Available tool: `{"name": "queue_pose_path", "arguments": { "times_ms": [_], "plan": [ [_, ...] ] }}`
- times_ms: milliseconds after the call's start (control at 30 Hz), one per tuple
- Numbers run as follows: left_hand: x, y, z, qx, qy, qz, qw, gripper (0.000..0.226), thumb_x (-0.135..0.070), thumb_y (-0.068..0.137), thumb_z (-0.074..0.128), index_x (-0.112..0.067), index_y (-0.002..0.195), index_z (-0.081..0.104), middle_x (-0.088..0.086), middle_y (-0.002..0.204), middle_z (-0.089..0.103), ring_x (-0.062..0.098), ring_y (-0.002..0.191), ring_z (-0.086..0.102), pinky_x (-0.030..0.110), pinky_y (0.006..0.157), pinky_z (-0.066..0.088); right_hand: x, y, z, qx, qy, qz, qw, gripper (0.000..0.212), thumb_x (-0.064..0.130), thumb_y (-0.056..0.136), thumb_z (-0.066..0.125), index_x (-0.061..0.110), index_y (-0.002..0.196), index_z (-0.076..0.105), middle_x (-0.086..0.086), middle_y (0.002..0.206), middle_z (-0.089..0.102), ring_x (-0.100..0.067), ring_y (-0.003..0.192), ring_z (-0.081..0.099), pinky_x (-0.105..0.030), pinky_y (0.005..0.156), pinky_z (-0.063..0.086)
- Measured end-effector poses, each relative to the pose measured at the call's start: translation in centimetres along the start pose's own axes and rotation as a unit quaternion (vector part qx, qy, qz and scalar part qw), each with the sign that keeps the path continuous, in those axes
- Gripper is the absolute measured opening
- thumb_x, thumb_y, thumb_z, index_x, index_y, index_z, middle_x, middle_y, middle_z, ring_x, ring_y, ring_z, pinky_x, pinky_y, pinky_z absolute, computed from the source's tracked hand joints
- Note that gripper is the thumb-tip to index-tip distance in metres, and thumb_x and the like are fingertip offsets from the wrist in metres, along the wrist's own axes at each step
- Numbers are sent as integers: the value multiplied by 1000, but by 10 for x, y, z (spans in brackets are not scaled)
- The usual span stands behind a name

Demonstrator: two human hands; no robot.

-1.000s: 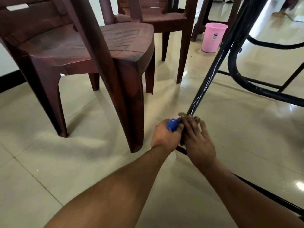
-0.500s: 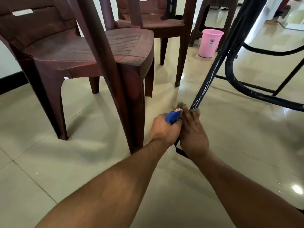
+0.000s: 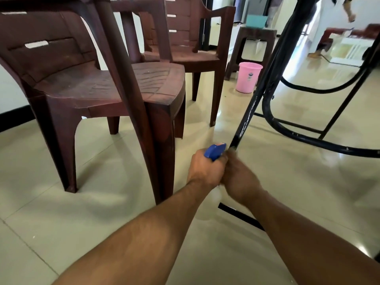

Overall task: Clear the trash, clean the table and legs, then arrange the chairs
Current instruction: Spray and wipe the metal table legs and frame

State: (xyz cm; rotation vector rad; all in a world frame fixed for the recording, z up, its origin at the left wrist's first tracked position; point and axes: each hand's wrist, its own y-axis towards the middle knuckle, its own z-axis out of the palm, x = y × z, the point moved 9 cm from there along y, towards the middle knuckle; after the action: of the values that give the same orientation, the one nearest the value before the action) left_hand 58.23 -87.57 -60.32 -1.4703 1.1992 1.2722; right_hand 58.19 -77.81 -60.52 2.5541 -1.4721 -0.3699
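My left hand [image 3: 205, 169] grips a spray bottle by its blue trigger head [image 3: 214, 151]; the pale bottle body [image 3: 213, 194] hangs below my fist. My right hand [image 3: 240, 177] is blurred and pressed against the foot of the black metal table leg [image 3: 250, 108], its fingers closed over a grey cloth that is almost wholly hidden. Both hands touch each other, low over the tiled floor. A brown plastic chair [image 3: 92, 85] stands just left of my hands, with a second chair [image 3: 191, 48] behind it.
A pink bin [image 3: 248, 77] stands on the floor beyond the leg, beside a brown stool [image 3: 253, 44]. The table's curved black frame bars [image 3: 298, 136] run to the right. A floor bar [image 3: 240, 214] passes under my right arm. Another person's arm [image 3: 347, 9] shows far back.
My view has tilted upward, showing more of the chairs and room. Both hands stay at the foot of the table leg; the right hand now blurs and covers the cloth.
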Motion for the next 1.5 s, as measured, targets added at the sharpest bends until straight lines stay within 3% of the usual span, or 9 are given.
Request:
{"name": "queue_pose_path", "arguments": {
  "times_ms": [167, 367, 533, 733, 867, 967, 1267, 1400, 1500],
  "plan": [
    [-20, -3, 0, 11, -19, 35, 999, 14, -28, 78, 69, -16, 77, 63, 4, 64, 59, 24, 61, 59, 50, 67, 59, 25, -6, -8, -40, -17, -137, 990, 33, 9, 77, 60, 10, 108, 68, -8, 109, 74, -23, 117, 53, -28, 102, 37],
    [-55, 0, 2, 19, -53, 81, 995, 11, -14, 90, 68, -20, 82, 64, 6, 67, 59, 22, 61, 56, 43, 62, 56, -32, 13, -22, -66, -141, -9, 988, 65, 15, 91, 13, 9, 152, 34, -13, 164, 21, -34, 153, 6, -50, 124, 10],
    [-58, 5, 8, 13, -41, 72, 996, 23, -34, 71, 66, -18, 87, 66, 8, 69, 62, 30, 67, 62, 52, 76, 61, -3, 4, -20, -88, -135, -129, 978, 43, 15, 86, 42, 7, 121, 67, -16, 126, 65, -34, 129, 50, -39, 120, 18],
    [-70, 18, 14, 25, -30, 82, 996, 11, -23, 74, 65, -17, 83, 63, 4, 64, 56, 22, 60, 52, 43, 65, 54, -47, 38, -81, -135, -149, 9, 979, 72, 11, 87, 25, 19, 158, 13, -8, 167, 3, -28, 153, -8, -51, 124, 5],
    [-74, 32, 11, 33, -21, 59, 997, 15, -16, 82, 67, -14, 97, 65, 7, 72, 59, 22, 67, 57, 46, 74, 58, -18, 27, -32, -38, -215, -113, 969, 42, 17, 89, 60, 15, 131, 60, -13, 140, 54, -34, 141, 37, -53, 120, 24],
    [-85, 36, 12, 36, -13, 61, 997, 12, -10, 85, 66, -15, 95, 63, 9, 73, 57, 23, 68, 57, 44, 76, 58, -14, 26, -26, -25, -188, -145, 971, 40, 14, 86, 56, 13, 124, 66, -10, 131, 63, -30, 135, 47, -44, 121, 20],
    [-123, 36, 9, 48, -28, 134, 989, 8, -10, 90, 66, -11, 98, 66, 22, 89, 68, 29, 74, 61, 43, 69, 57, -60, 66, -112, -180, -196, 84, 960, 67, 14, 92, 12, 15, 159, 3, -11, 166, -9, -29, 151, -18, -48, 123, -3],
    [-110, 34, -1, 38, -66, 122, 990, 4, -3, 90, 63, -6, 88, 64, 20, 78, 63, 21, 66, 58, 20, 53, 50, -47, 70, -94, -96, -156, 25, 983, 66, 14, 87, 26, 17, 153, 35, -6, 165, 19, -21, 152, -8, -44, 122, -12],
    [-96, 35, -9, 17, -67, 99, 993, 6, -4, 88, 64, -7, 92, 67, 17, 81, 70, 21, 64, 60, 28, 56, 53, -55, 67, -129, -152, -205, 62, 965, 64, 9, 85, 50, 15, 149, 43, -6, 164, 22, -26, 154, 4, -47, 124, -5]
  ]
}}
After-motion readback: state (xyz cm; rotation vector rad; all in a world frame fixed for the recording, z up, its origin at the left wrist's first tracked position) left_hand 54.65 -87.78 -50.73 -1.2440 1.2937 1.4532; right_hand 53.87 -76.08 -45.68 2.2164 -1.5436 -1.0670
